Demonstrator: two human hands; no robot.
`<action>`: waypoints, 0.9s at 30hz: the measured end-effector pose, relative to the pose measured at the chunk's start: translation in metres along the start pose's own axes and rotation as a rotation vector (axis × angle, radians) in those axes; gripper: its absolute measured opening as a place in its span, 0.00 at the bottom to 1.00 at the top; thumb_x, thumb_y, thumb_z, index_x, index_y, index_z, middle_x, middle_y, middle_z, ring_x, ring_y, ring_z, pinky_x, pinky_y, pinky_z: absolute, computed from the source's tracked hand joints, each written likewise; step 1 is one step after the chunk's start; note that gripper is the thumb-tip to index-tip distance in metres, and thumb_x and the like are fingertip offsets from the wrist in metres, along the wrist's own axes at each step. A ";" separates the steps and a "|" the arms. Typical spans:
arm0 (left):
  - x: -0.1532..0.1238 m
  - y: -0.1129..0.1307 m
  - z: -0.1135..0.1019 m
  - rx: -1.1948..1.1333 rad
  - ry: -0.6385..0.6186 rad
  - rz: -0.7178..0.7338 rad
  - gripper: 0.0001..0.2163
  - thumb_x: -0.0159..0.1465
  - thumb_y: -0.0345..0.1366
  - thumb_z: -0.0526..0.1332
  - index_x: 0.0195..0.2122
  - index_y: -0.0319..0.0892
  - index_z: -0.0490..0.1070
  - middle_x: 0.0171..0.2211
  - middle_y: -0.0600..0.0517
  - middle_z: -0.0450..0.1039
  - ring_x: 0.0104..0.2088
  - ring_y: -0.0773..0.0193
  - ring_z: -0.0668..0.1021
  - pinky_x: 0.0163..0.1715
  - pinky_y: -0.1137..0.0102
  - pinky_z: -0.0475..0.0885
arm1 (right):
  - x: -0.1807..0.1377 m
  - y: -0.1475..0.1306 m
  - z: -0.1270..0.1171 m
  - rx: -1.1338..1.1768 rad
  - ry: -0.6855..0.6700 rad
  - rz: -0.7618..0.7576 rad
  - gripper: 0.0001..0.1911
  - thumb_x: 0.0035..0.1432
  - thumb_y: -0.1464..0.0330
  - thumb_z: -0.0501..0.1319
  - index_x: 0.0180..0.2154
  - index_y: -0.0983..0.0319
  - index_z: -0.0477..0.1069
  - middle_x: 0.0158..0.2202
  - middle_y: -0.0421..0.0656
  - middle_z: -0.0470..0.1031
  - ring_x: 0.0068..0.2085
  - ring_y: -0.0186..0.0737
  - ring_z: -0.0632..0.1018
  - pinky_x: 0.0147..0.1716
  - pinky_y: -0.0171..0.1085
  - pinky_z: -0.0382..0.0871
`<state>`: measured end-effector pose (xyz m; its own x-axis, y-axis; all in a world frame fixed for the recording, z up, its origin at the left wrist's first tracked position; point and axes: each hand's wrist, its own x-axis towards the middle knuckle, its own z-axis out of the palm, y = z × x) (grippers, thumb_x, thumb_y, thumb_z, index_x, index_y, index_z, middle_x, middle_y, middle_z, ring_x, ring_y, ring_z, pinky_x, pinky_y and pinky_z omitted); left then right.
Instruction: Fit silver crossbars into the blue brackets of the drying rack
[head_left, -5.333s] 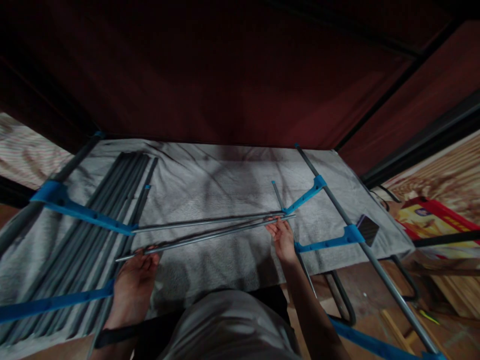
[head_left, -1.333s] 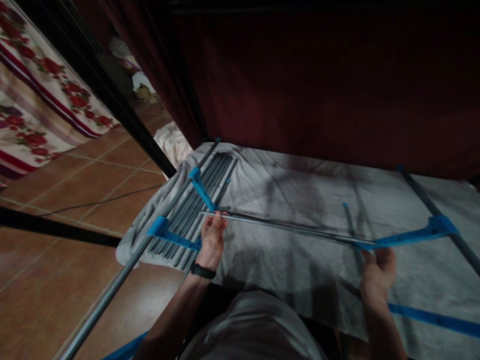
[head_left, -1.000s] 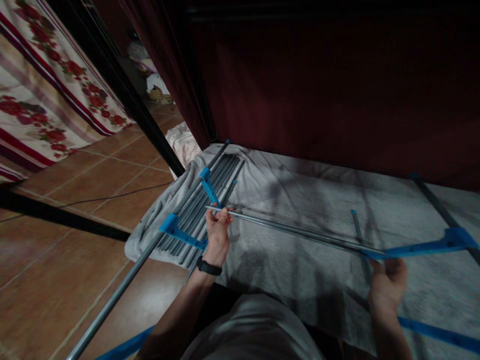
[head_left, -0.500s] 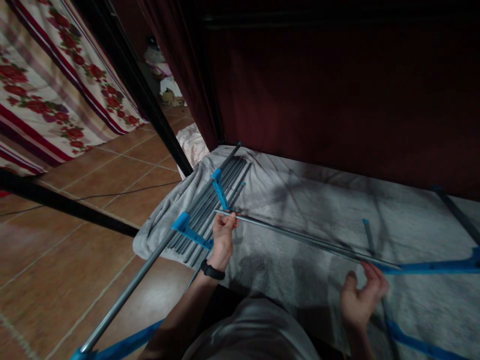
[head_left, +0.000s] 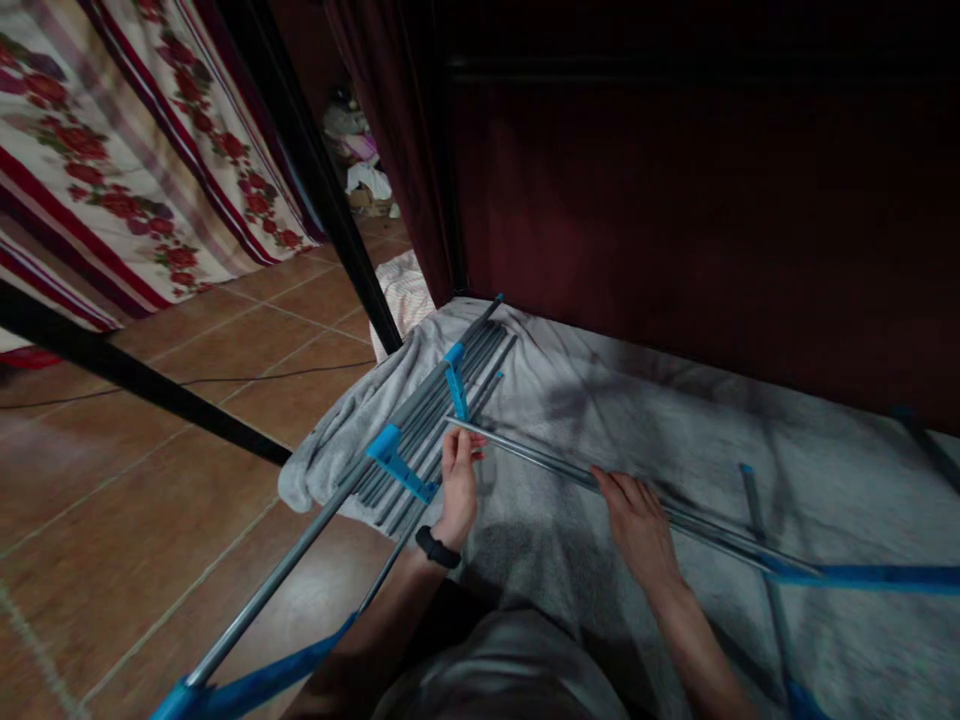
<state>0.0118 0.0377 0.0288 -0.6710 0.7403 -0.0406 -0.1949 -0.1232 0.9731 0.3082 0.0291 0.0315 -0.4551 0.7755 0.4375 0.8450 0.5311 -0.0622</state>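
My left hand [head_left: 460,478], with a dark band at its wrist, pinches thin grey metal tubes [head_left: 534,455] near their left end. Farther along the same tubes, my right hand [head_left: 636,520] lies over them with its fingers curled round; its fingertips are partly hidden. The tubes run slanting across the bed to a blue plastic piece [head_left: 877,577] at the right. Just beyond my left hand are a blue bracket [head_left: 456,378] and a second blue bracket [head_left: 401,465], both on a long metal pole [head_left: 281,580]. Several loose grey tubes [head_left: 420,430] lie side by side beneath them.
A grey blanket [head_left: 555,560] covers the surface under the parts. Behind it stands a dark red panel [head_left: 675,230]. Black bars [head_left: 150,370] cross at the left, above a tiled floor [head_left: 202,510] with a thin cable. A flowered curtain [head_left: 112,170] hangs beyond.
My right hand has moved left from the tubes' right end to around their middle and has closed on them. My left hand keeps its pinch. The view has shifted slightly.
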 end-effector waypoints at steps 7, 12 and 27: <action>0.028 -0.030 0.004 0.108 0.244 0.148 0.22 0.60 0.41 0.74 0.53 0.51 0.70 0.54 0.48 0.75 0.59 0.53 0.77 0.62 0.57 0.73 | 0.000 0.008 0.003 0.013 -0.009 -0.015 0.30 0.67 0.79 0.53 0.66 0.56 0.71 0.48 0.46 0.81 0.48 0.46 0.80 0.52 0.46 0.76; 0.054 -0.025 0.020 0.093 0.171 0.182 0.18 0.61 0.39 0.72 0.52 0.53 0.72 0.49 0.49 0.77 0.55 0.54 0.79 0.60 0.58 0.74 | -0.002 0.009 0.004 0.002 0.002 -0.023 0.30 0.67 0.79 0.53 0.66 0.57 0.70 0.49 0.47 0.81 0.49 0.47 0.80 0.52 0.47 0.76; 0.066 0.001 0.019 -0.020 0.038 0.190 0.14 0.53 0.31 0.74 0.36 0.51 0.73 0.30 0.55 0.73 0.34 0.60 0.76 0.38 0.68 0.72 | 0.005 0.006 -0.005 0.003 -0.041 -0.009 0.28 0.68 0.80 0.51 0.63 0.57 0.71 0.49 0.46 0.80 0.47 0.45 0.80 0.52 0.45 0.76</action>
<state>-0.0191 0.0994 0.0315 -0.7233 0.6773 0.1347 -0.0756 -0.2716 0.9594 0.3120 0.0345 0.0378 -0.4736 0.7844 0.4006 0.8402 0.5388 -0.0618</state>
